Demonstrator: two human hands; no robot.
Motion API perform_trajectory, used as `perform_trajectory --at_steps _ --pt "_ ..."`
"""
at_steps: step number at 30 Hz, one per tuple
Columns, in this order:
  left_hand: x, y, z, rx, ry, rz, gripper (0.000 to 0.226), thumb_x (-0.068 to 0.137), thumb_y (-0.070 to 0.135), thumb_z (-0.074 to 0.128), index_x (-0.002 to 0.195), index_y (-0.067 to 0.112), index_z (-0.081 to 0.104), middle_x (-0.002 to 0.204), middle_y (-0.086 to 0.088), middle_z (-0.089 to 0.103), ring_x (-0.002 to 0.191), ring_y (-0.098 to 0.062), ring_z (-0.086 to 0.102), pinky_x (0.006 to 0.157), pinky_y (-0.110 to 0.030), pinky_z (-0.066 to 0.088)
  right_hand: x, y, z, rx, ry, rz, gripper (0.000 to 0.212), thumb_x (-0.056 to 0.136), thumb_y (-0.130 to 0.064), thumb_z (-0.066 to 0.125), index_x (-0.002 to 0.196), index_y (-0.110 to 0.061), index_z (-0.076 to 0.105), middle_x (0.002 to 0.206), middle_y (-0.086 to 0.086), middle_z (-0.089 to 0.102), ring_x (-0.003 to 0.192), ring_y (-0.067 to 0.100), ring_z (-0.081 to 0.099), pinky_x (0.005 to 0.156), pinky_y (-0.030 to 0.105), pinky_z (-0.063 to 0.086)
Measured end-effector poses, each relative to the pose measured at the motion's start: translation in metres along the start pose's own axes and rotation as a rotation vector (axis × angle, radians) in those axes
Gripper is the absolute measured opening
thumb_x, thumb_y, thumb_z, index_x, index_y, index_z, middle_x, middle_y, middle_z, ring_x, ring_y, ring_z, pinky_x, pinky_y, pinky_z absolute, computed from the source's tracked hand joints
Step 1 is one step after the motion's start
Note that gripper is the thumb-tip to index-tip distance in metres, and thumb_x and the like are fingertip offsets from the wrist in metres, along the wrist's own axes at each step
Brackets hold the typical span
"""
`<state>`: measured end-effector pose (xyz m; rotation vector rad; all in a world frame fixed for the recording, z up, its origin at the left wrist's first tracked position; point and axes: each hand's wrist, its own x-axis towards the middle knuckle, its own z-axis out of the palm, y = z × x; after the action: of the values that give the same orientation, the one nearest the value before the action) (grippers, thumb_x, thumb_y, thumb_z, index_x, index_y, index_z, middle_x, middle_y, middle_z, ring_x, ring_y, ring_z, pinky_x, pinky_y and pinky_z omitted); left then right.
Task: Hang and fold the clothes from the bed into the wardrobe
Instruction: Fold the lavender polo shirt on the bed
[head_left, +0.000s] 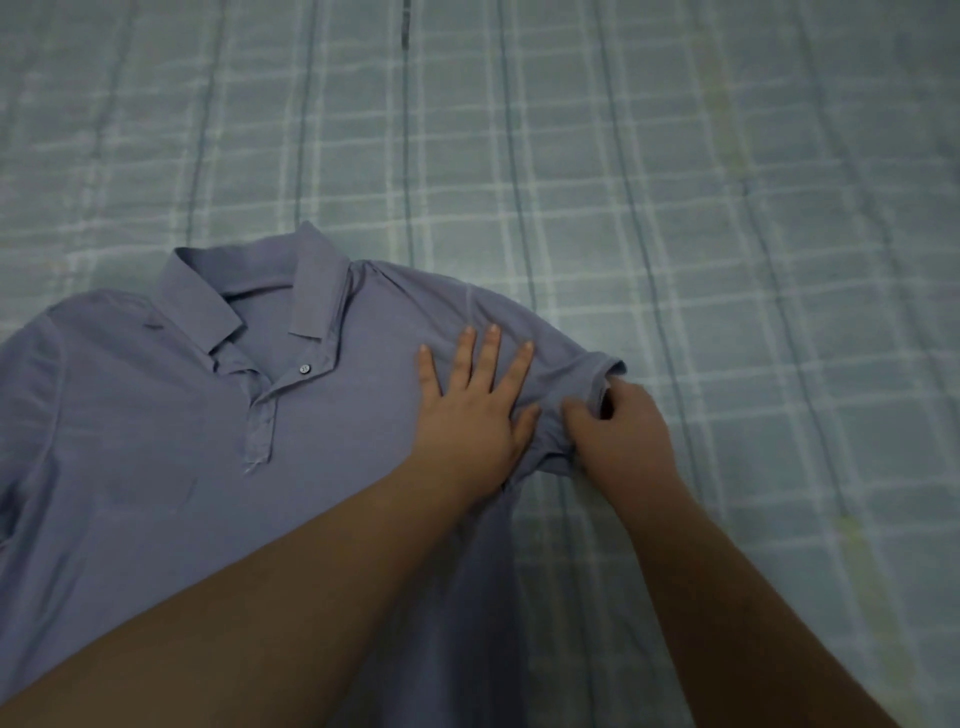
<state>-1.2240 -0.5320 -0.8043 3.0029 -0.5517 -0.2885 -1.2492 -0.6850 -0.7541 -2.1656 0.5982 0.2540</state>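
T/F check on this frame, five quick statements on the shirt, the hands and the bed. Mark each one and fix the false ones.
1. The shirt lies front up on the bed. True.
2. The left hand is flat on the shirt, fingers straight. True.
3. The right hand hovers clear of the fabric. False: it grips the sleeve at its cuff.
4. The collar is buttoned shut. False: it lies open, the button undone.
5. The shirt is already folded in half. False: it lies spread out, with only the sleeve bunched at the right hand.
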Motion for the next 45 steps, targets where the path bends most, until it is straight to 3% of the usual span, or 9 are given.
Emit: perform_trajectory --at_steps 4,7,13,19,23,29,32,38,45 --pt "0.006 0.003 0.001 -0.070 0.065 0.019 0.064 0.096 0.054 0.023 0.155 0.030 0.022 0.163 -0.009 0.017 0.150 -0.032 0.013 0.118 -0.059 0.008 -0.002 -0.013 0.002 0.123 0.097 -0.052 0.023 0.101 -0.020 0.044 0.122 -0.012 0.051 0.095 0.001 0.060 0.083 0.019 0.055 0.069 0.025 0.035" --pt "0.009 0.005 -0.001 -0.118 0.054 -0.005 0.066 0.096 0.060 0.014 0.156 0.033 0.012 0.165 -0.006 0.009 0.151 -0.031 0.006 0.118 -0.060 0.004 -0.006 -0.005 0.002 0.118 0.156 0.035 0.010 0.104 -0.027 0.036 0.106 -0.020 0.043 0.079 -0.005 0.054 0.075 0.022 0.055 0.067 0.030 0.035" --pt "0.008 0.008 0.016 0.000 0.047 0.000 0.070 0.095 0.064 0.024 0.156 0.033 0.013 0.165 -0.009 0.006 0.151 -0.035 0.002 0.115 -0.064 0.002 -0.003 0.016 0.009 0.098 0.224 0.252 0.012 0.101 -0.022 0.045 0.100 -0.010 0.048 0.105 0.020 0.062 0.102 0.035 0.059 0.071 0.027 0.029" --pt "0.008 0.001 -0.004 -0.102 -0.025 0.008 0.068 0.094 0.062 0.015 0.156 0.036 0.005 0.165 -0.006 -0.003 0.151 -0.030 -0.005 0.117 -0.060 -0.003 -0.019 -0.006 0.010 0.084 0.320 0.085 0.026 0.098 -0.039 0.045 0.110 -0.019 0.058 0.096 0.010 0.069 0.091 0.032 0.064 0.076 0.037 0.047" --pt "-0.014 -0.031 -0.039 -0.247 0.015 0.002 0.066 0.093 0.052 0.012 0.156 0.032 0.011 0.165 -0.006 0.006 0.151 -0.030 0.003 0.120 -0.054 0.007 -0.052 -0.049 0.014 -0.071 0.173 -0.106 0.034 0.095 -0.047 0.042 0.128 -0.039 0.048 0.094 0.008 0.071 0.087 0.032 0.066 0.076 0.038 0.050" --pt "-0.081 -0.116 -0.051 -0.314 0.072 -0.108 0.063 0.095 0.045 0.030 0.154 0.024 0.026 0.163 -0.013 0.017 0.149 -0.036 0.014 0.118 -0.052 0.022 -0.085 -0.091 0.076 -0.270 -0.119 -0.237 0.053 0.098 -0.032 0.045 0.149 -0.032 0.033 0.130 0.010 0.061 0.111 0.032 0.060 0.092 0.040 0.047" --pt "-0.112 -0.161 -0.047 -0.292 0.039 -0.171 0.067 0.091 0.043 0.035 0.154 0.020 0.028 0.161 -0.016 0.019 0.147 -0.039 0.019 0.115 -0.052 0.026 -0.104 -0.097 0.119 -0.279 -0.223 -0.282 0.063 0.096 -0.042 0.041 0.154 -0.033 0.018 0.122 0.006 0.065 0.102 0.028 0.065 0.087 0.042 0.053" --pt "-0.170 -0.250 -0.041 -0.309 0.056 -0.295 0.067 0.088 0.039 0.033 0.149 0.013 0.036 0.158 -0.021 0.026 0.145 -0.042 0.022 0.114 -0.052 0.026 -0.141 -0.132 0.175 -0.597 -0.375 -0.244 0.034 0.098 -0.045 0.038 0.124 -0.023 0.043 0.109 0.010 0.066 0.102 0.036 0.062 0.079 0.040 0.047" --pt "-0.230 -0.361 -0.058 -0.370 0.186 -0.528 0.064 0.084 0.027 0.039 0.144 0.005 0.043 0.150 -0.027 0.036 0.140 -0.047 0.029 0.113 -0.056 0.029 -0.163 -0.194 0.266 -0.591 -0.340 -0.444 0.023 0.098 -0.037 0.036 0.101 -0.022 0.054 0.094 0.004 0.067 0.089 0.030 0.063 0.074 0.039 0.049"
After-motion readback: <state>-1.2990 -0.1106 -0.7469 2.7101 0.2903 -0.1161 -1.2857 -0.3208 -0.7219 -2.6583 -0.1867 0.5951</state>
